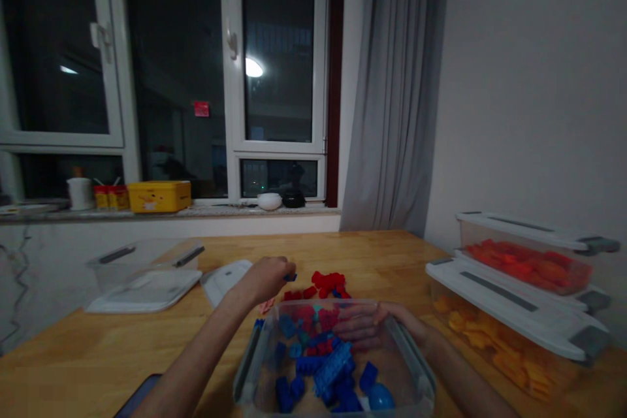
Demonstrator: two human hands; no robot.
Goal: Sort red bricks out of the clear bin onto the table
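My left hand [272, 275] is above the table, beyond the far left corner of a clear plastic bin [424, 375]. Its fingers are closed on a small blue toy brick [290, 277]. My right hand [369, 323] is at the bin's far right corner, its fingers stretched out and seen through the clear wall; whether they press on it I cannot tell. Inside the bin lie several blue bricks [333, 369] and a round blue piece [381, 397]. Red bricks [329, 283] with a few blue ones among them are heaped just past the bin.
At right, a lidded box of red pieces [529, 264] is stacked on a lidded box of orange-yellow pieces [499, 346]. A clear box [147, 258] and white lids [147, 290] lie at left. A dark flat device [137, 397] is at the near left.
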